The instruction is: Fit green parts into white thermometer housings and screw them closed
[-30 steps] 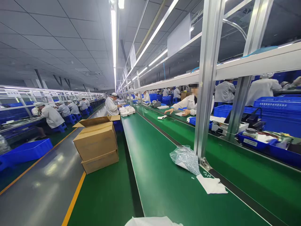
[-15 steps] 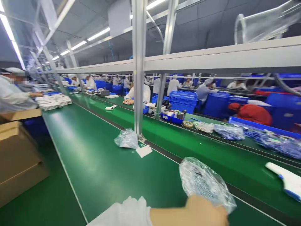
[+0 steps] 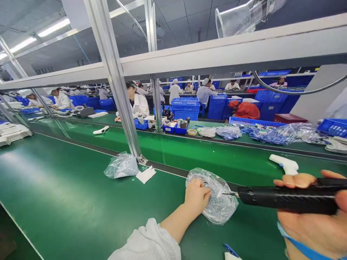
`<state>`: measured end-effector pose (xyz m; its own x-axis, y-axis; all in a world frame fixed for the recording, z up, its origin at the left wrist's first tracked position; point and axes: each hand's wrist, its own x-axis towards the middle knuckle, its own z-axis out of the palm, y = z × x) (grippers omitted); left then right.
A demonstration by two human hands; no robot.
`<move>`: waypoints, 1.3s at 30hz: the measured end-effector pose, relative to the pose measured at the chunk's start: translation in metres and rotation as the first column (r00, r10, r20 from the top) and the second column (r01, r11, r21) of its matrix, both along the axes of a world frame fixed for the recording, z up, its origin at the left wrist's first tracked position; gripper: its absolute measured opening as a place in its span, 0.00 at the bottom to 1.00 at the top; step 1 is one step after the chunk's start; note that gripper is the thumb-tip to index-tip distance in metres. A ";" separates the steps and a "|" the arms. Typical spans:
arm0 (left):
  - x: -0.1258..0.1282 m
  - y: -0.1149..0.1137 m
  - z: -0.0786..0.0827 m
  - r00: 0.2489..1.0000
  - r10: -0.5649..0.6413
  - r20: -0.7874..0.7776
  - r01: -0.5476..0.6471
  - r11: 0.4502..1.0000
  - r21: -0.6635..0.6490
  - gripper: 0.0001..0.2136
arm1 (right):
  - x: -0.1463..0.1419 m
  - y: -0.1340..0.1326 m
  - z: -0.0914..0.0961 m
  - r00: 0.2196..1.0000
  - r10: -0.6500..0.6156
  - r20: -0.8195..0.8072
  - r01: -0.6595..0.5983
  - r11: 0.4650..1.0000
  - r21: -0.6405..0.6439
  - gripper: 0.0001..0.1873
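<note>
My left hand (image 3: 195,195) reaches into an open clear plastic bag (image 3: 221,215) of small metal screws (image 3: 214,198). Its fingers are pinched together over the screws; what lies between them is too small to make out. At the right, my right hand (image 3: 303,216) is closed around a black electric screwdriver (image 3: 282,196). The thin bit points left, its tip close to the screws and my left fingers. A blue band circles my right wrist. Just beyond the screwdriver, a white and blue gun-shaped casing (image 3: 287,164) lies on the green belt.
A second plastic bag of screws (image 3: 121,166) and a white paper scrap (image 3: 146,175) lie by the metal post (image 3: 119,86). Another white casing (image 3: 101,130) rests on the belt (image 3: 168,155). Across it are bagged blue parts (image 3: 276,133), blue bins and several workers.
The view has swung right. My left hand, blurred at the bag's near edge before, is now inside its opening. My right hand with the electric screwdriver has come into view.
</note>
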<state>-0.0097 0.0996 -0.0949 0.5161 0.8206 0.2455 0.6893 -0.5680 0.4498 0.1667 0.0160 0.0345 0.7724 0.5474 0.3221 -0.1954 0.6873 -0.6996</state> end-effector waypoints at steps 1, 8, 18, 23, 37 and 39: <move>-0.001 -0.001 0.001 1.000 0.004 0.000 -0.004 1.000 0.009 0.07 | -0.009 0.001 0.002 1.000 0.008 0.006 -0.008 1.000 -0.002 0.21; -0.001 -0.004 0.007 1.000 0.002 0.002 -0.003 1.000 0.024 0.05 | -0.032 0.015 -0.012 0.982 -0.035 0.185 0.019 0.996 0.087 0.20; -0.003 -0.005 0.012 1.000 -0.001 0.011 0.000 0.998 0.057 0.03 | -0.055 0.029 -0.041 0.938 0.056 0.342 -0.100 0.988 0.114 0.17; -0.003 -0.007 0.013 1.000 -0.009 0.024 0.007 0.998 0.070 0.03 | -0.061 0.031 -0.043 0.918 0.057 0.391 -0.114 0.986 0.123 0.16; -0.004 -0.011 0.014 1.000 -0.029 0.000 0.029 0.997 0.066 0.04 | -0.058 0.032 -0.047 0.911 0.064 0.407 -0.122 0.985 0.119 0.17; -0.003 -0.010 0.014 0.999 -0.034 -0.010 0.035 0.997 0.066 0.05 | -0.059 0.033 -0.049 0.910 0.074 0.409 -0.126 0.987 0.101 0.17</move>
<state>-0.0130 0.0895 -0.0807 0.5463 0.7843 0.2941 0.6723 -0.6200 0.4046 0.1077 0.0489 -0.0144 0.5060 0.5515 0.6632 0.0125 0.7642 -0.6449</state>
